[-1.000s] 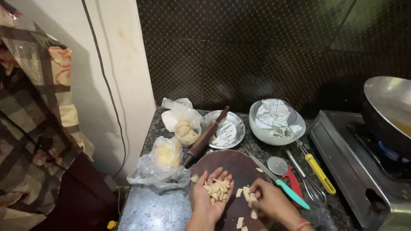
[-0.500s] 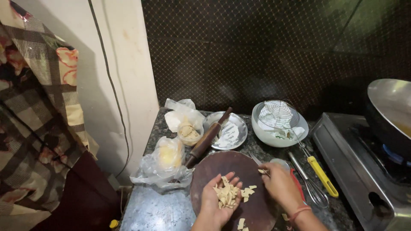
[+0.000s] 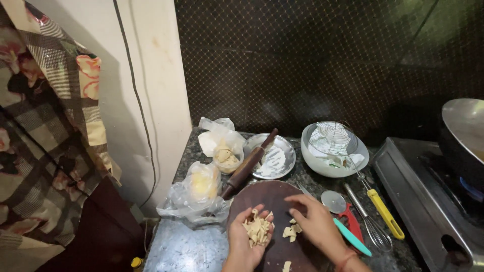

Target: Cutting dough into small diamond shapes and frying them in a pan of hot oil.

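Pale cut dough strips (image 3: 257, 230) heaped in cupped, half-open left hand (image 3: 248, 241) over round dark wooden board (image 3: 269, 194). Right hand (image 3: 316, 224) beside, fingers curled loosely on more pieces (image 3: 291, 230) on that board.

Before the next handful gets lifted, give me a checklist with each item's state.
1. Left hand cupped palm up under a pile of dough strips: ok.
2. Right hand on the loose pieces: ok.
3. All pieces gathered off the round board: not ok, one lies near the bottom edge.
4. Rolling pin clear of both hands: ok.
5. Pan on the lit stove: ok; its contents: cannot tell.
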